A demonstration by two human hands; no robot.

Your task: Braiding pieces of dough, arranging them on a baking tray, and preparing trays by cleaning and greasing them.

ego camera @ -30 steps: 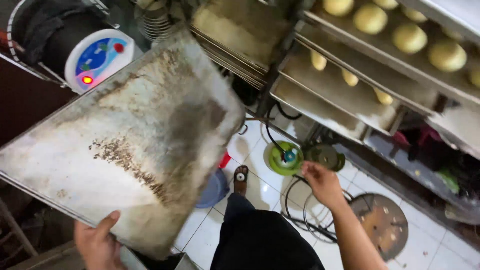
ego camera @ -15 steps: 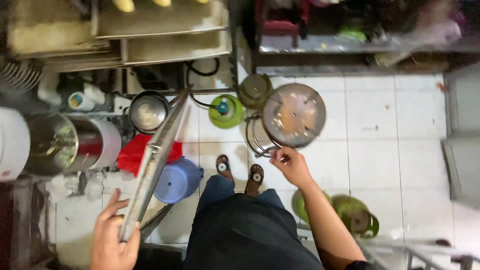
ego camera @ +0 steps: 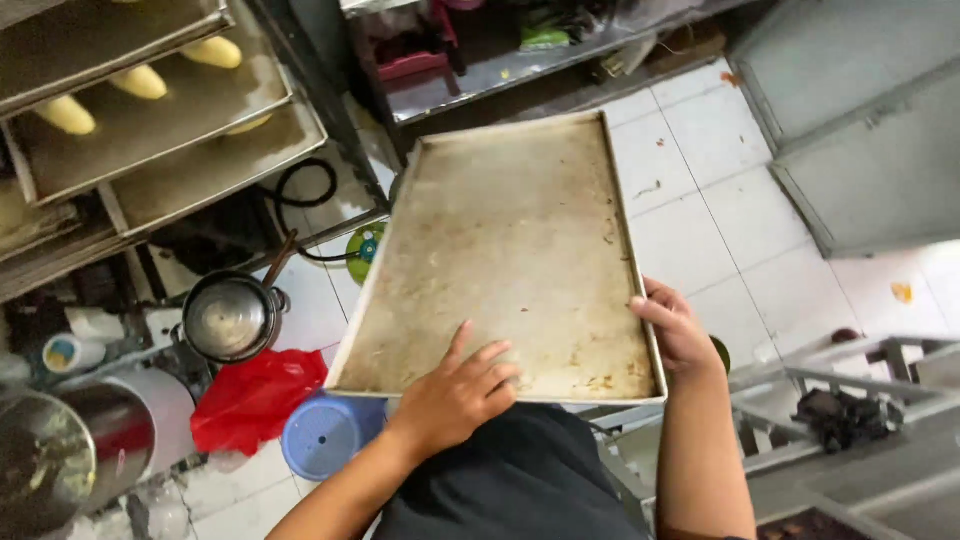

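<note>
left hand (ego camera: 455, 395): palm down, fingers spread flat on the near end of the baking tray (ego camera: 515, 250). Pressing on the surface, not wrapped round anything. Looks like it steadies the near edge.
right hand (ego camera: 680, 330): curled over the tray's right rim near the near corner, thumb on top, fingers under. This one looks to carry the weight.
baking tray: large, rectangular, metal, empty, stained brown with a few crumbs near the near edge. Held roughly level at waist height over the floor, long axis running near to far. Rests on no tabletop; only the two hands support it.
person: dark apron (ego camera: 510, 480) directly under the tray's near edge.
blue stool (ego camera: 325, 435): on the floor, near left, partly under the tray corner.
red bag (ego camera: 255, 395): crumpled plastic, just left of the stool.
metal pot (ego camera: 228, 318): on the floor, left of the tray, long handle angled up and right.
steel container (ego camera: 45, 470): near left edge, only partly in view.
floor (ego camera: 700, 200): white tiles, some marks.
rack (ego camera: 150, 130): far left, trays slid in like drawers, pale yellow dough pieces (ego camera: 140, 82) on one level.
steel cabinet (ego camera: 860, 130): far right, door shut.
low shelf (ego camera: 520, 55): far centre, cluttered; items too blurred to tell.
</note>
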